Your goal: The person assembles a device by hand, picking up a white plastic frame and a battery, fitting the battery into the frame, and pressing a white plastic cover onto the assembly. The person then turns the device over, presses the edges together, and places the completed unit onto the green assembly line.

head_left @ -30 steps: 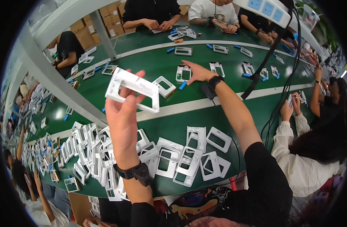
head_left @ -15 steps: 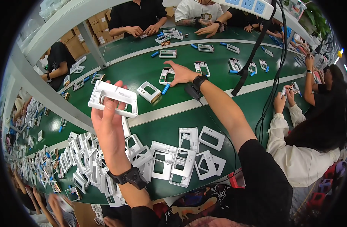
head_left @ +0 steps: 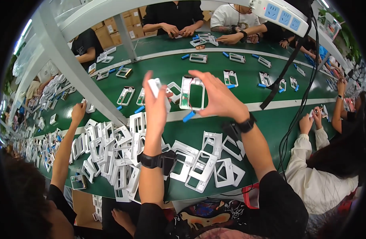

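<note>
My left hand (head_left: 154, 111) is closed round a white plastic frame (head_left: 155, 86), turned nearly edge-on and partly hidden by the fingers. To its right, my right hand (head_left: 227, 96) grips a white housing (head_left: 185, 102) by its edges, fingertips at the top and thumb at the lower right. A green circuit board (head_left: 185, 94) and thin red wire show inside this housing. From its lower edge hangs a blue cylindrical cell (head_left: 189, 116). Another white frame (head_left: 174, 88) is partly visible behind, between my hands.
A heap of white frames (head_left: 111, 149) lies left of my forearms, with several more frames (head_left: 203, 165) in front of me. Housings with blue cells (head_left: 230, 78) line the green belt (head_left: 159, 65). A grey post (head_left: 87, 79), hanging black strap (head_left: 284, 67) and co-worker's arm (head_left: 67, 145) border this space.
My right hand has taken hold of the housing and raised it off the belt. My left hand has turned its frame edge-on. At left, a co-worker's arm now reaches to the belt.
</note>
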The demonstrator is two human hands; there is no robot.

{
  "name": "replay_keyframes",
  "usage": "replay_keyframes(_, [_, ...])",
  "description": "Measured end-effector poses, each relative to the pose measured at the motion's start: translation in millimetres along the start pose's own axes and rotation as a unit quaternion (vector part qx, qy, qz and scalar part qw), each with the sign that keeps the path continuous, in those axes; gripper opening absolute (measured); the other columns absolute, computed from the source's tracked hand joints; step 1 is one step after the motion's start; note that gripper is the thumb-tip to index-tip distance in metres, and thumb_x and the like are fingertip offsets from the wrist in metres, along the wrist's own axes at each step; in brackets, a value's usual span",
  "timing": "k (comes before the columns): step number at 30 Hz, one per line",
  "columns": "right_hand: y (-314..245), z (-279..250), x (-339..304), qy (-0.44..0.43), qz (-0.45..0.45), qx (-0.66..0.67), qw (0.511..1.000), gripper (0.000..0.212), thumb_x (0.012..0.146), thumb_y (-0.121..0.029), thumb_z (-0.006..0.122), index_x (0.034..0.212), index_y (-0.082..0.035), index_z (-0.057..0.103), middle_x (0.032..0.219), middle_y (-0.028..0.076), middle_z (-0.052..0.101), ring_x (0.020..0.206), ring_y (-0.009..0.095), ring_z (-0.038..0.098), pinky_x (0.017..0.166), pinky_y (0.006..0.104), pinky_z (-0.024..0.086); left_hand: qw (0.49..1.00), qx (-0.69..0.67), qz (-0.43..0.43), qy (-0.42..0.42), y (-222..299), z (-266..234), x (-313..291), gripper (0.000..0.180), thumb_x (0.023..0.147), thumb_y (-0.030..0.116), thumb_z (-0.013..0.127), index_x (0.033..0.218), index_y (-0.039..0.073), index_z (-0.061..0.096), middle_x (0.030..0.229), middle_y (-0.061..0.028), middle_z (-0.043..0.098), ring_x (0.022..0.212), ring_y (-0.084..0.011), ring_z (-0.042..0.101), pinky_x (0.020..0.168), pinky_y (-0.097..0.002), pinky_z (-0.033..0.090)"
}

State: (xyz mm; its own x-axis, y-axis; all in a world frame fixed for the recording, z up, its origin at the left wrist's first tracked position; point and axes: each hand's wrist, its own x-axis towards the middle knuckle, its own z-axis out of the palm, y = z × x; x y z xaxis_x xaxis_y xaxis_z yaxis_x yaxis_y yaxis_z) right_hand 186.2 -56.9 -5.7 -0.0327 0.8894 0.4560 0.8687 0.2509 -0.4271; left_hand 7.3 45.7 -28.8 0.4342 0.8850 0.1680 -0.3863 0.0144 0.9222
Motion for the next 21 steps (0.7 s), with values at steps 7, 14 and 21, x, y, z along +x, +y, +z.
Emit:
replay_keyframes(7, [-34, -6, -25, -0.004, -0.119, -0.083, 0.989, 0.100, 0.050, -0.016, 0.081, 0.140, -0.011, 0.038, 0.127, 0.016, 0.049, 0.112, 0.035, 0.050, 0.092, 0.0410, 0.040, 0.990, 0.039, -0.075, -0.117, 1, 10, -1, 0.050, 0.091, 0.010, 0.058, 0.138, 0.004, 0.043, 0.109, -0.0103, 0.062, 0.095, -0.0178, 0.063, 0.079, -0.0296, 0.052])
replay_keyframes(14, [-37, -24, -29, -0.012, -0.130, 0.091, 0.987, 0.102, 0.051, -0.017, 0.082, 0.142, -0.009, 0.035, 0.126, 0.016, 0.049, 0.113, 0.036, 0.049, 0.096, 0.0429, 0.039, 0.976, -0.100, -0.093, -0.167, 8, 10, -10, 0.056, 0.087, 0.005, 0.057, 0.140, 0.003, 0.041, 0.112, -0.0124, 0.062, 0.103, -0.0215, 0.062, 0.082, -0.0312, 0.054])
replay_keyframes(21, [-19, -21, -29, 0.057, -0.173, 0.237, 0.954, 0.113, 0.052, -0.019, 0.085, 0.146, -0.005, 0.023, 0.136, 0.016, 0.043, 0.126, 0.032, 0.045, 0.109, 0.0430, 0.033, 0.954, -0.191, -0.172, -0.156, 8, 2, -7, 0.058, 0.089, 0.015, 0.060, 0.141, 0.002, 0.040, 0.120, -0.0141, 0.059, 0.101, -0.0233, 0.062, 0.080, -0.0324, 0.054])
